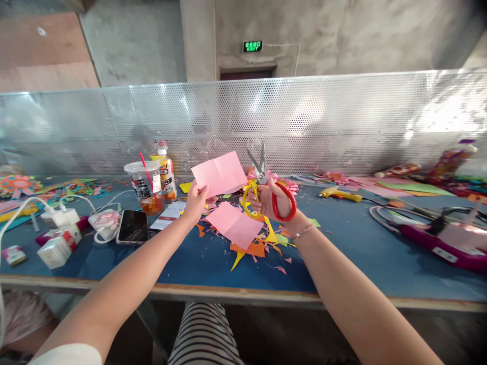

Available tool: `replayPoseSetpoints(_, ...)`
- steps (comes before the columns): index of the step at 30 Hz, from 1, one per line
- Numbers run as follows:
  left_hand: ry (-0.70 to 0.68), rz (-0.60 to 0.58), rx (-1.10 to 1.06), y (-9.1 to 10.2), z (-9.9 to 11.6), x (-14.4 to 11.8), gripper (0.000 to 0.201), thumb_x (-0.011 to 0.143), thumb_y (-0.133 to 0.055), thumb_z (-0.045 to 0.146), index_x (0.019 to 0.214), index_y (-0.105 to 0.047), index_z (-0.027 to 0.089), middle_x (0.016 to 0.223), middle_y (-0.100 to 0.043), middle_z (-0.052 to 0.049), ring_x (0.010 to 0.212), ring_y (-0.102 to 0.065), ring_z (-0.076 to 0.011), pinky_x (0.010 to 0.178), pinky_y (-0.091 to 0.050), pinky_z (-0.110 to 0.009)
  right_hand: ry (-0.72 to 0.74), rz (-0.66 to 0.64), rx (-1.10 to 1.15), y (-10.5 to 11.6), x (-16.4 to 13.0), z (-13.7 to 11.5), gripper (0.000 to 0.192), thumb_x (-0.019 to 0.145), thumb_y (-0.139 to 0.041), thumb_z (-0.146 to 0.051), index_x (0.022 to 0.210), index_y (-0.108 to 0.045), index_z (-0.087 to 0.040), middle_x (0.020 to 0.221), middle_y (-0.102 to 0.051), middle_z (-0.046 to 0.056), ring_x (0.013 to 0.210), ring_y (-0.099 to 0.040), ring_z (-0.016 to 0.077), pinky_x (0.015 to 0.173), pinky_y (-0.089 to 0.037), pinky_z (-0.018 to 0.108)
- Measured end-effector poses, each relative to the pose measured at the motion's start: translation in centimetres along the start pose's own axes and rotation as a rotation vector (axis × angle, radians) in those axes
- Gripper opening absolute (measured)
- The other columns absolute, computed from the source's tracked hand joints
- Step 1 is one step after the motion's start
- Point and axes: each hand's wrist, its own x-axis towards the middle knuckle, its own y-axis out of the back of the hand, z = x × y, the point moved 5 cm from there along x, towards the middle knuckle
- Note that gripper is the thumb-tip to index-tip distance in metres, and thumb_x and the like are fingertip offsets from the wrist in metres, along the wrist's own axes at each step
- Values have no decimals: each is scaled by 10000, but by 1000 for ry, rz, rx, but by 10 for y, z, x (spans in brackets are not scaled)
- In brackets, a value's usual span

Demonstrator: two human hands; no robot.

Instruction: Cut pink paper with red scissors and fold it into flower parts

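Middle of frame: left hand (pixel 196 200) pinching pink paper (pixel 219 174), right hand (pixel 266 198) wrapped round open scissors (pixel 266 188). Best to hold paper still, snip slowly, fingers clear.

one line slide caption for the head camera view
Left hand lifts a pink paper sheet while the right hand holds open red-and-yellow-handled scissors over a scrap-strewn blue table.
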Motion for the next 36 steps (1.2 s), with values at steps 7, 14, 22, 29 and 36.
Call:
replayPoseSetpoints(7,-62,119,-107,13,5,12,194,703,-543,282,809,-429,166,714,-524,5,514,-577,-100,528,-517,-263,-44,10,-72,-2,1,6,429,775,-215,-581,672,-397,-206,643,-399,20,499,-326,119,499,-325,281)
replayPoseSetpoints(14,-124,211,-176,27,5,21,178,738,-494,262,869,-406,178,776,-554,-19,552,-601,-109,570,-525,-273,-39,-26,-150,-5,2,14,402,781,-240,-563,657,-380,-207,589,-372,3,483,-328,118,475,-306,271)
replayPoseSetpoints(22,-291,215,-46,26,22,15,237,761,-471,368,900,-409,186,710,-569,-14,476,-572,-107,501,-506,-258,36,140,-684,9,7,22,321,695,-519,-487,717,-395,-192,656,-419,-18,587,-385,108,552,-332,249)
replayPoseSetpoints(29,-271,109,-101,15,18,9,285,742,-502,389,926,-411,192,727,-569,-11,514,-590,-121,551,-511,-281,31,309,-912,-4,10,27,307,658,-545,-438,732,-380,-190,668,-429,-33,610,-390,109,548,-316,240)
replayPoseSetpoints(36,-256,219,-105,22,23,10,273,745,-497,364,938,-400,198,765,-569,-22,606,-608,-125,603,-514,-268,61,352,-833,-5,12,26,290,652,-549,-418,716,-379,-191,636,-428,-38,600,-395,110,529,-310,234)
